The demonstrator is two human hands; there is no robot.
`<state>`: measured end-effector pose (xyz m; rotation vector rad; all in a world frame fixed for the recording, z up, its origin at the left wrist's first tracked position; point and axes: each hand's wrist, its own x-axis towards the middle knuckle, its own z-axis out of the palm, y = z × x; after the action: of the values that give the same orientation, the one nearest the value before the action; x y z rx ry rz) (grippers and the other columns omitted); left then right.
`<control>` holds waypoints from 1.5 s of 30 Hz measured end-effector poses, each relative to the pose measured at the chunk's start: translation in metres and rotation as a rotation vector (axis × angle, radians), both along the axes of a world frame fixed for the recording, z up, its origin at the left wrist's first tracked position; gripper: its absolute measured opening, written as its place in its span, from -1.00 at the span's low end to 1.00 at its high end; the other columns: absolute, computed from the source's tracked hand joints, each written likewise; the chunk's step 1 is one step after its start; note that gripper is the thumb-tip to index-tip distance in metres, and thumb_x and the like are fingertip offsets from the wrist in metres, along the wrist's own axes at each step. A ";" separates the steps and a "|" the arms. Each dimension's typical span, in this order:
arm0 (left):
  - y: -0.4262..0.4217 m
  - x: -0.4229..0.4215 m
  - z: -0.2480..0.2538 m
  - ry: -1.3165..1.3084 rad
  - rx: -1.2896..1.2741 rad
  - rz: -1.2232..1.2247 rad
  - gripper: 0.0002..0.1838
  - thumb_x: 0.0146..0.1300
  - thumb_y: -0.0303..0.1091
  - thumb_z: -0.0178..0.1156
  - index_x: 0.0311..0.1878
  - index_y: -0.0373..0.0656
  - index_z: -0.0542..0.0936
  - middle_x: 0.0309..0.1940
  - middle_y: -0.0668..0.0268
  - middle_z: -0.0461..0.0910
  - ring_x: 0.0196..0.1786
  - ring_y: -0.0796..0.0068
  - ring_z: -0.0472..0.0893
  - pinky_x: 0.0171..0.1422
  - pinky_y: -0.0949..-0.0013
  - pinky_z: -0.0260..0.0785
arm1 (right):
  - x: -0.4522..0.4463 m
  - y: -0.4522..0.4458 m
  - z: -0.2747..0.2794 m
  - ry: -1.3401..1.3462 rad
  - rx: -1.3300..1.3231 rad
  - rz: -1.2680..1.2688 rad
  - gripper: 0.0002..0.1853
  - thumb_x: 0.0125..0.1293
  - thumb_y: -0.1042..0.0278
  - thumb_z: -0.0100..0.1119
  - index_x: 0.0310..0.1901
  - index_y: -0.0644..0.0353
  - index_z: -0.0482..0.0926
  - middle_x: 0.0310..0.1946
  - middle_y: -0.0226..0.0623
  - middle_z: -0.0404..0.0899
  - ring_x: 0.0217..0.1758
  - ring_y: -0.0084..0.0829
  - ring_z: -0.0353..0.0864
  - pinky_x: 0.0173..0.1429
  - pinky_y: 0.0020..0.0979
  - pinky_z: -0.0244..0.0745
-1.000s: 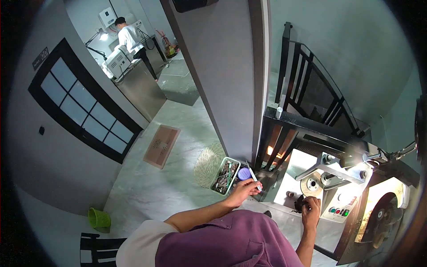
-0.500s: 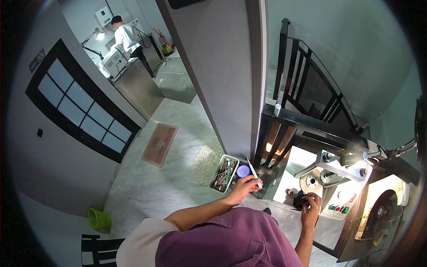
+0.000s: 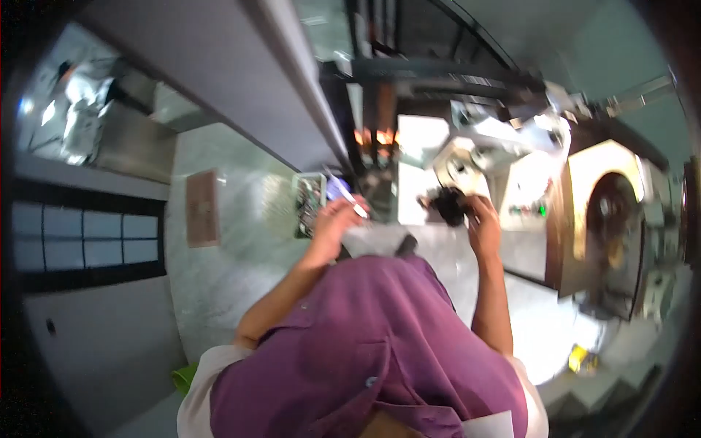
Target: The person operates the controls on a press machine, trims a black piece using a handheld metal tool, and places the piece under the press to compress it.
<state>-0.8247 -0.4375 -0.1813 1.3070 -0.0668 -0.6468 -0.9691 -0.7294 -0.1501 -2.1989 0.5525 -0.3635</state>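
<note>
The closed fingers of my left hand grip a slim, pale, pointed tool, its tip away from me; blur hides its exact kind. My right hand is closed on a black, irregular object in front of the white machine. Its shape is smeared, so I cannot make out what it is. Just beyond that object sits a round metal disc on the machine. A small brown piece shows beside the black object. Near my left hand stand a green-rimmed basket of small metal tools and a purple round container.
A control panel with a lit green button is right of the disc. Farther right stands a box-like housing with a dark round wheel. Black railing runs behind the machine. Far left, another person stands at a counter.
My view has swung, so the machine and both hands appear farther left and higher. The pale tool stays in my left hand, and the black object stays at my right.
</note>
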 end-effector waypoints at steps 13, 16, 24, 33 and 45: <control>-0.001 -0.006 0.006 0.159 0.027 0.025 -0.68 0.42 -0.26 0.20 0.10 -0.28 0.56 -0.12 0.18 0.68 -0.10 0.43 0.68 0.05 0.40 0.52 | 0.023 0.018 -0.019 0.016 0.223 -0.047 -0.75 0.18 0.57 0.22 -0.08 0.21 0.63 -0.14 -0.17 0.68 -0.16 -0.25 0.71 -0.05 -0.29 0.58; -0.001 -0.004 0.004 0.154 0.023 0.014 -0.69 0.43 -0.27 0.19 0.09 -0.29 0.56 -0.11 0.18 0.68 -0.10 0.42 0.68 0.05 0.40 0.52 | 0.034 0.020 -0.032 0.026 0.048 0.157 -0.76 0.18 0.44 0.22 -0.10 0.24 0.66 -0.11 -0.05 0.64 -0.04 -0.05 0.64 0.09 -0.21 0.52; -0.003 -0.005 0.004 0.135 0.026 -0.011 -0.65 0.43 -0.24 0.20 0.10 -0.32 0.56 -0.12 0.18 0.67 -0.11 0.45 0.66 0.06 0.40 0.52 | 0.037 0.042 -0.050 -0.040 -0.310 0.296 -0.77 0.04 0.50 0.24 -0.20 0.17 0.65 -0.10 -0.15 0.59 0.02 -0.09 0.54 0.13 -0.18 0.46; -0.001 0.001 -0.002 0.128 0.004 0.006 -0.67 0.43 -0.24 0.20 0.09 -0.29 0.58 -0.13 0.20 0.67 -0.12 0.45 0.67 0.05 0.40 0.53 | 0.026 0.034 -0.051 -0.037 -0.141 -0.072 -0.69 0.08 0.47 0.32 -0.09 0.13 0.59 -0.10 -0.14 0.52 0.00 -0.01 0.52 0.10 -0.09 0.46; 0.007 0.003 0.003 0.109 0.004 0.032 -0.70 0.45 -0.27 0.18 0.09 -0.28 0.58 -0.12 0.21 0.67 -0.11 0.49 0.66 0.06 0.41 0.53 | 0.024 0.021 -0.060 -0.019 -0.040 -0.172 -0.72 0.09 0.54 0.30 -0.11 0.21 0.57 -0.13 -0.09 0.61 -0.03 0.00 0.61 0.05 -0.13 0.52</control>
<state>-0.8212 -0.4302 -0.1780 1.2723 0.0446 -0.6898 -0.9453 -0.7083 -0.2103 -2.1903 0.7323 -0.4889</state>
